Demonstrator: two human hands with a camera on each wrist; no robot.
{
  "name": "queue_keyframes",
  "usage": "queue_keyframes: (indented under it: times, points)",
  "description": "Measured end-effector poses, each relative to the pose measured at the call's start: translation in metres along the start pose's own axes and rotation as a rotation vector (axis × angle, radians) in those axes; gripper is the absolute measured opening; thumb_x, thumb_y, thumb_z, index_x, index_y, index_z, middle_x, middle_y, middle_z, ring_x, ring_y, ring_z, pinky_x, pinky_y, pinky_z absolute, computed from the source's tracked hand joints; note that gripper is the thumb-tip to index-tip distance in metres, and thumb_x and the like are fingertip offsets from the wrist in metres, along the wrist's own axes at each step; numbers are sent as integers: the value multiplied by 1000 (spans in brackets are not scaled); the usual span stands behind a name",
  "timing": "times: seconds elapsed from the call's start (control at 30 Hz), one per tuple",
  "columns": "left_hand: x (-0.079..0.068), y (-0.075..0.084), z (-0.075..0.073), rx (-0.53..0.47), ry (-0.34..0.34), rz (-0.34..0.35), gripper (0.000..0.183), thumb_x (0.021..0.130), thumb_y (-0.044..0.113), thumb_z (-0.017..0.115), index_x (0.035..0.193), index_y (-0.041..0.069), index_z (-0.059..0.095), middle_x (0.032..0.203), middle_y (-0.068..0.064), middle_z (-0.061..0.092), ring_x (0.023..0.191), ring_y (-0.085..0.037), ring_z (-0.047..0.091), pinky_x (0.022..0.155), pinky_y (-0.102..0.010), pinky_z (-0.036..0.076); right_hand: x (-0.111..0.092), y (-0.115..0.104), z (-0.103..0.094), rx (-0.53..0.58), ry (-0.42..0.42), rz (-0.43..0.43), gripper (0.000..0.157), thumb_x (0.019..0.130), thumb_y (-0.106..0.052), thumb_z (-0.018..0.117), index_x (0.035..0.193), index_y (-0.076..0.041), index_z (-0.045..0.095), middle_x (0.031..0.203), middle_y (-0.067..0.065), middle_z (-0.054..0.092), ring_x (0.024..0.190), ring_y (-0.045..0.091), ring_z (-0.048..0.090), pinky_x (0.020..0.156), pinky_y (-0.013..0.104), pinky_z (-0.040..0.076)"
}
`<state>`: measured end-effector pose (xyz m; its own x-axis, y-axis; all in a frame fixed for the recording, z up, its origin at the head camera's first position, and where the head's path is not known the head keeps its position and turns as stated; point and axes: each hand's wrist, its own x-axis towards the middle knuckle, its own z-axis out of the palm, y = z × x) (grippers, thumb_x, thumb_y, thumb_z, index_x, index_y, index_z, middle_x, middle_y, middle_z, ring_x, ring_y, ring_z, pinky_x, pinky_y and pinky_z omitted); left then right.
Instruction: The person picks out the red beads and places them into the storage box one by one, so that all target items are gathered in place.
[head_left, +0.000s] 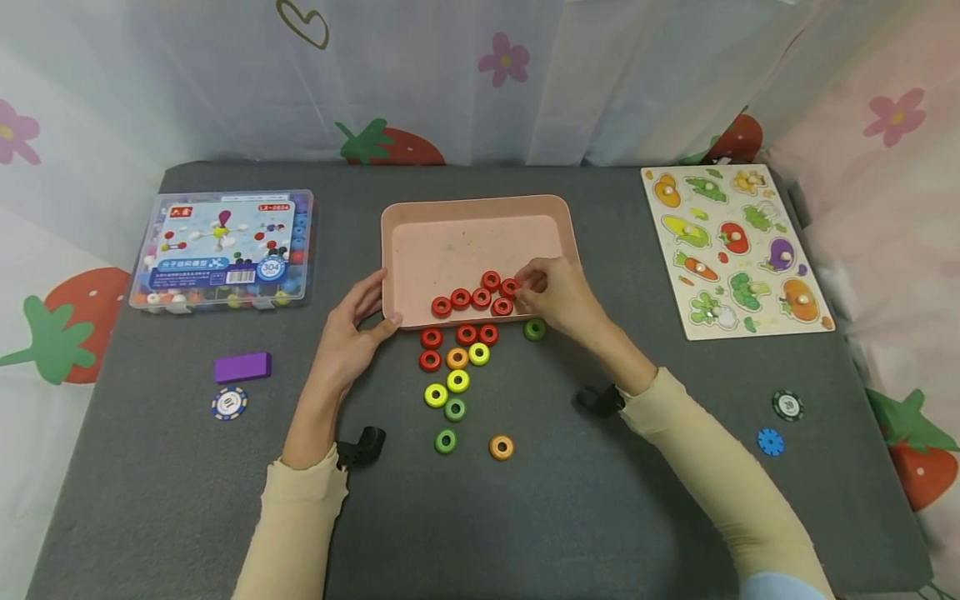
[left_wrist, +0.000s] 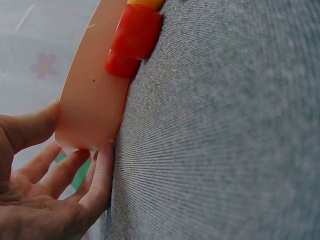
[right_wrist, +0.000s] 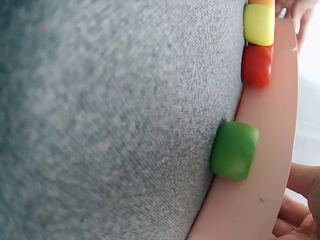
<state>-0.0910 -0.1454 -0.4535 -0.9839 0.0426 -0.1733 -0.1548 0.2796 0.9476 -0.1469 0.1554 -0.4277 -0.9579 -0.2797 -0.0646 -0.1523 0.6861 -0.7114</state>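
My left hand (head_left: 348, 337) holds the front left corner of a shallow pink tray (head_left: 480, 215), thumb at the front rim and fingers along the left side. Inside the tray, toward its front right, lies a cluster of several red ring beads (head_left: 481, 297). My right hand (head_left: 558, 298) reaches over the right part of the tray, and its thumb and index finger pinch a red ring bead (head_left: 509, 288) at the cluster's right end. In the right wrist view, a green ring bead (right_wrist: 235, 151) sits outside against the tray's front wall, and the right fingertips are hidden behind that wall.
More ring beads lie before the tray: red (head_left: 431, 361), yellow (head_left: 436, 395), green (head_left: 446, 441) and orange (head_left: 501, 447). A clear box of molecule parts (head_left: 221, 250), a purple block (head_left: 242, 367) and a chip (head_left: 228, 403) are left; a vegetable puzzle board (head_left: 720, 287) and two discs (head_left: 770, 442) are right.
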Motion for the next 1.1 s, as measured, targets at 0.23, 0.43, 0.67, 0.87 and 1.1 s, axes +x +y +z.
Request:
queue_keyframes:
  times: [0.23,0.43,0.67,0.87,1.1]
  points:
    - [0,1,0,6,0,-1,67,95,11,69,154,21,41,153,-6,48,138,-26,46,115,-52,28,-12,-10,-3,-9,25,-34,17,90,-9,74,105,-3,74,85,7,71,75,18,65,63,32,51]
    - [-1,1,0,12,5,-1,66,95,10,69,154,20,41,153,-6,48,137,-26,47,115,-52,28,-33,-23,-2,72,-17,-145,10,90,-12,75,98,-7,75,75,0,65,68,15,57,58,29,44]
    - [-1,1,0,-2,1,8,66,95,10,68,154,20,41,153,-7,48,137,-28,47,114,-52,30,-49,-23,12,-18,-220,-125,32,88,-18,78,119,-13,74,71,-6,65,58,11,55,55,27,42]
    - [-3,6,1,-29,-7,4,66,95,7,67,155,18,39,153,-9,47,138,-31,46,114,-54,29,-52,-15,20,-77,-294,-123,53,86,-17,80,137,-18,63,74,-6,65,63,8,57,59,28,44]
    - [-8,17,0,-6,-11,-13,66,96,8,66,155,15,39,154,-11,46,138,-33,45,114,-55,29,-53,-13,24,-101,-237,-115,30,86,-17,80,114,-16,70,74,-6,64,63,9,57,60,30,45]
